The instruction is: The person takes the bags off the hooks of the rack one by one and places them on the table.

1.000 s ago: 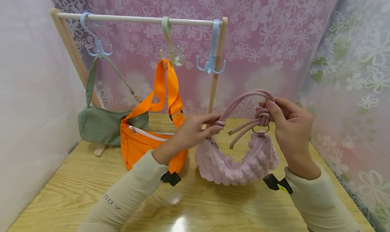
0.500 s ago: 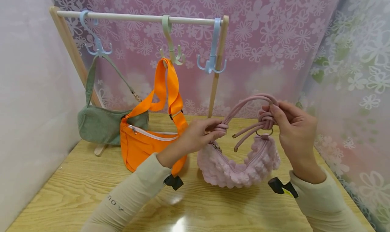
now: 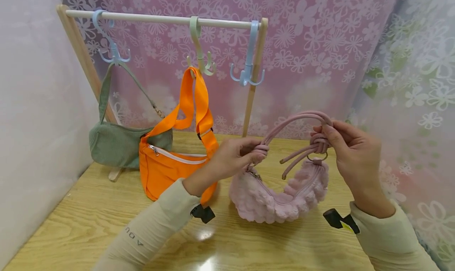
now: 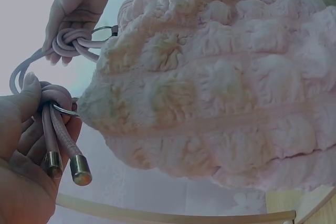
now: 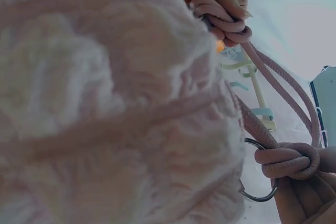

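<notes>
Your left hand (image 3: 236,156) has its fingers pinching the left cord knot (image 3: 262,147) of the handle. The pale-pink, puffy, crescent-shaped fabric bag (image 3: 277,207) hangs between your hands, low over the front right of the tabletop; can't tell if its base touches. Likely light, soft and saggy, not fragile; the body would squash and swing, so hold the twin pink round-cord handle (image 3: 298,117), which looks springy and keeps its arch. Knots should give the surest grip; the smooth cord between may slide a little. Your right hand (image 3: 357,164) pinches the handle's other end, thumb and fingers at the right knot, metal ring just below.

Surface: light wood-grain tabletop (image 3: 89,211), glossy near you. Room, left to right: plain white wall (image 3: 32,105); sage-green corduroy bag (image 3: 113,144) on a light-blue plastic hook (image 3: 115,55); bright-orange fabric bag (image 3: 170,170) overlapping it, strap on a pale-green plastic hook (image 3: 195,38); second light-blue plastic hook (image 3: 245,73) by the wooden post; pink white-flowered curtain (image 3: 302,65) behind; pale floral sheet (image 3: 426,105) on your right.
</notes>
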`<action>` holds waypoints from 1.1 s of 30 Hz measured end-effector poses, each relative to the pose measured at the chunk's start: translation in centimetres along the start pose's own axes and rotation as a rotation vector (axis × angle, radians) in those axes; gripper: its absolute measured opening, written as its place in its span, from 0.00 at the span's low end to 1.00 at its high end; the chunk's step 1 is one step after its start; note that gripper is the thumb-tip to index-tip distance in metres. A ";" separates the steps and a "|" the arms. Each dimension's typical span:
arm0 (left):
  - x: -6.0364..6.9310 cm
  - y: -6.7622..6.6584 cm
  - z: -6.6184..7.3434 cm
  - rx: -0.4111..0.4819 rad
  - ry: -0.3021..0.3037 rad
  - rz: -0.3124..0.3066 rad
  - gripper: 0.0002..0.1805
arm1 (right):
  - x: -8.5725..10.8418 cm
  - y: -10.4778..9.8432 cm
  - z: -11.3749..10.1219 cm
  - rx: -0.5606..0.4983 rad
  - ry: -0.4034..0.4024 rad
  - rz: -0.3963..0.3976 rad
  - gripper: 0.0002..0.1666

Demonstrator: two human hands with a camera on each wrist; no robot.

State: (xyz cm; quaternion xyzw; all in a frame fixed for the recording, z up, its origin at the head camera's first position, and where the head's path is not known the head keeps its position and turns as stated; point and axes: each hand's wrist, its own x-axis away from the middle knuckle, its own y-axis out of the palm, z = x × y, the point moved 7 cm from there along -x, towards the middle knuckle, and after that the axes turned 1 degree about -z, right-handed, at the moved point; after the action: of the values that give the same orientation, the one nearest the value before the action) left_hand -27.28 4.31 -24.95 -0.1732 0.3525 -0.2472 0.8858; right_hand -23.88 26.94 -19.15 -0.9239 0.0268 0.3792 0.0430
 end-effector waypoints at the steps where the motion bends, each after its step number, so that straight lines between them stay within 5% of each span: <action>1: 0.0 0.1 0.0 -0.006 0.003 -0.004 0.16 | 0.0 -0.1 0.0 0.022 0.005 -0.002 0.14; 7: -0.2 0.6 0.2 -0.017 -0.024 -0.029 0.17 | 0.0 -1.4 -0.2 0.161 0.047 0.002 0.14; 15: -0.9 1.8 0.2 0.052 -0.058 -0.076 0.16 | -0.3 -2.8 -0.6 0.051 0.059 -0.061 0.10; 22: -1.9 3.0 0.0 0.077 -0.113 -0.163 0.16 | -0.4 -4.7 -1.2 0.502 0.046 -0.117 0.11; 33: -3.3 5.3 -0.6 0.093 -0.154 -0.240 0.15 | -0.6 -7.5 -0.6 0.780 0.153 -0.156 0.17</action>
State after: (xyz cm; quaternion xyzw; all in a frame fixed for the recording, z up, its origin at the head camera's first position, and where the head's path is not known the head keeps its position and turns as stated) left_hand -28.11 10.36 -26.13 -0.1913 0.2486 -0.3534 0.8813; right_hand -23.31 34.35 -17.85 -0.8632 0.1016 0.2663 0.4168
